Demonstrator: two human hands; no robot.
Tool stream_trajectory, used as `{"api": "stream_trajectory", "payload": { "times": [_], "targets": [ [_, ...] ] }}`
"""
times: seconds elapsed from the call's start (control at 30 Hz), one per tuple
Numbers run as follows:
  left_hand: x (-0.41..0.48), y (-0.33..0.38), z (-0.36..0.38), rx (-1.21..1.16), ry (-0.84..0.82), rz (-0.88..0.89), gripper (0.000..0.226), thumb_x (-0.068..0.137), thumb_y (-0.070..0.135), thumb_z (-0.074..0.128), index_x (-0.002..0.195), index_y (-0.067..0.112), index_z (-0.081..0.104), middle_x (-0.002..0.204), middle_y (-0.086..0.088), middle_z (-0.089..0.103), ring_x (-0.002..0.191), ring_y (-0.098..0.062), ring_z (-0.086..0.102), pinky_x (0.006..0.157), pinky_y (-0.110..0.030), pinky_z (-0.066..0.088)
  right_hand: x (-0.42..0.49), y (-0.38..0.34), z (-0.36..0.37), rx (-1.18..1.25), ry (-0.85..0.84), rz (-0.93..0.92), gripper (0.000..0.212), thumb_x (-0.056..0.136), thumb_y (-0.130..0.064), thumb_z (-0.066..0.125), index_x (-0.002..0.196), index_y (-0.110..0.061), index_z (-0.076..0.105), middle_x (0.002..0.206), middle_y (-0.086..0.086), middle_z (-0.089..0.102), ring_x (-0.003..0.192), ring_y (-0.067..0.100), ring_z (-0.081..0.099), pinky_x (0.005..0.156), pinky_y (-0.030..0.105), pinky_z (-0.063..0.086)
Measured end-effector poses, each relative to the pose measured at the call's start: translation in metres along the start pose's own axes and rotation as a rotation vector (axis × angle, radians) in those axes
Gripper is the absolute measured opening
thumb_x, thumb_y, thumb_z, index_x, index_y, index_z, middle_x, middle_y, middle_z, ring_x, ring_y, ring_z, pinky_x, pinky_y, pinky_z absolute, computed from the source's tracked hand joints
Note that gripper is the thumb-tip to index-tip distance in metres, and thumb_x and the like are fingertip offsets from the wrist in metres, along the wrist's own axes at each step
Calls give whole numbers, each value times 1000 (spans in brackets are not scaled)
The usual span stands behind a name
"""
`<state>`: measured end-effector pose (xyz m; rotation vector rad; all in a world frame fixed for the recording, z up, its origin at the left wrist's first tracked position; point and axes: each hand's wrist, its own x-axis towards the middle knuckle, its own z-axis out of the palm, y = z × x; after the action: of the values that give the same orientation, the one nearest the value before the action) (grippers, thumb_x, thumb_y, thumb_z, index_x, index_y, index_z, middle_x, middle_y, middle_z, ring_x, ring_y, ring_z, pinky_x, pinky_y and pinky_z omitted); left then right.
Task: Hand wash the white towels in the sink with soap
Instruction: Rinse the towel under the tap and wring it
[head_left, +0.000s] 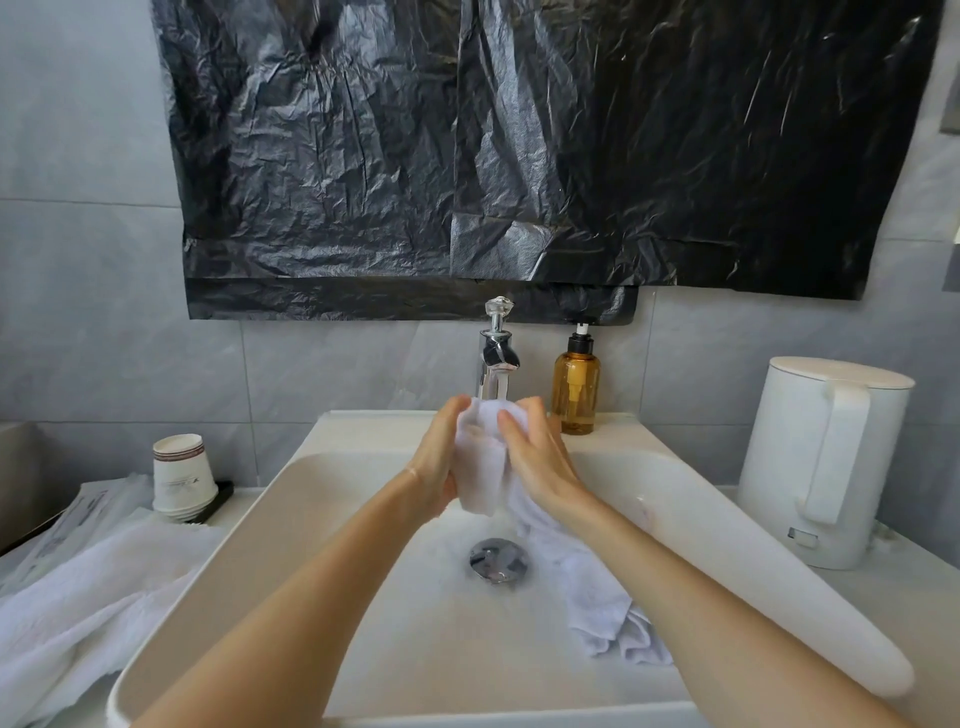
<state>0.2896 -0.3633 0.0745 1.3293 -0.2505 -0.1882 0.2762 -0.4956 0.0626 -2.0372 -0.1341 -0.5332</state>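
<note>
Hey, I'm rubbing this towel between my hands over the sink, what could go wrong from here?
1. The towel, gripped by the left hand and right hand, trails beside the drain; it could slide over it and the sink might fill.
2. The soap bottle stands just behind the right hand; a hard rub could knock it over.
3. Splashes may reach the kettle beside the sink.
</note>
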Motion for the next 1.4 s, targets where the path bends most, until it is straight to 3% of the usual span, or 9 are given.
{"api": "stream_trajectory", "payload": {
  "times": [0.2, 0.4, 0.63, 0.8, 0.97, 1.1, 1.17, 1.3, 1.4],
  "targets": [
    [4, -11, 5, 221, 191, 136, 37, 92, 54, 57, 103, 19, 60, 81, -2, 63, 60, -14, 54, 49, -27, 41, -7, -9, 10, -42, 111, -87, 20, 99, -44, 39, 101, -29, 53, 100, 0, 65, 92, 19, 59, 75, 33, 46],
    [1, -9, 4, 438, 191, 163, 28, 92, 40, 46, 94, 17, 63, 95, -8, 69, 95, -29, 65, 92, -51, 51, 3, 2, 13, -321, 78, -23, 32, 96, -49, 41, 92, -23, 59, 87, -1, 64, 86, 24, 62, 60, 29, 40],
    [-8, -11, 10, 1038, 254, 223, 39, 102, 48, 24, 99, 21, 52, 95, -8, 59, 96, -34, 56, 78, -37, 40, 1, 1, -1, -607, -26, -113, 44, 103, -39, 22, 95, -16, 59, 98, 12, 65, 91, 34, 59, 68, 34, 35],
    [-3, -3, -3, 612, 67, 101, 34, 96, 48, 51, 119, 23, 48, 113, -9, 62, 97, -26, 60, 83, -35, 51, 2, -7, -29, -576, 151, -80, 37, 105, -36, 23, 102, -14, 52, 92, 15, 62, 86, 35, 59, 68, 36, 40],
    [-1, 0, -12, 735, -59, 13, 86, 72, 32, 86, 138, 40, 30, 116, 0, 58, 104, -22, 60, 96, -35, 48, 10, -3, -54, -462, 370, 34, 33, 104, -35, 28, 106, -15, 54, 93, 5, 57, 81, 27, 49, 68, 34, 39],
    [2, -2, 0, 388, 70, 58, 40, 86, 14, 73, 121, 15, 52, 89, -5, 62, 72, -15, 61, 61, -20, 51, 19, 10, -54, -500, 60, 292, 33, 100, -18, 32, 121, -16, 56, 132, 18, 44, 120, 38, 40, 98, 40, 35],
    [2, -1, 7, 341, 134, 80, 30, 90, 19, 68, 115, 10, 56, 91, -8, 66, 74, -16, 63, 65, -24, 53, 18, 11, -41, -480, -114, 230, 36, 94, -18, 35, 117, -23, 63, 133, 13, 50, 125, 37, 39, 107, 45, 32],
    [7, 14, 11, 194, 168, 117, 40, 88, 27, 67, 121, 5, 60, 106, -17, 69, 89, -26, 67, 79, -40, 57, 5, 0, -21, -213, -262, 194, 79, 75, -81, 20, 128, -32, 52, 138, 1, 53, 126, 24, 48, 109, 46, 33],
    [12, 18, 17, 18, 207, 80, 21, 93, 23, 63, 113, 15, 64, 103, -14, 69, 86, -25, 66, 70, -34, 54, -7, -16, -19, -35, -240, 213, 88, 79, -83, 18, 141, -24, 42, 142, 3, 46, 129, 21, 44, 101, 32, 34]
  ]
}}
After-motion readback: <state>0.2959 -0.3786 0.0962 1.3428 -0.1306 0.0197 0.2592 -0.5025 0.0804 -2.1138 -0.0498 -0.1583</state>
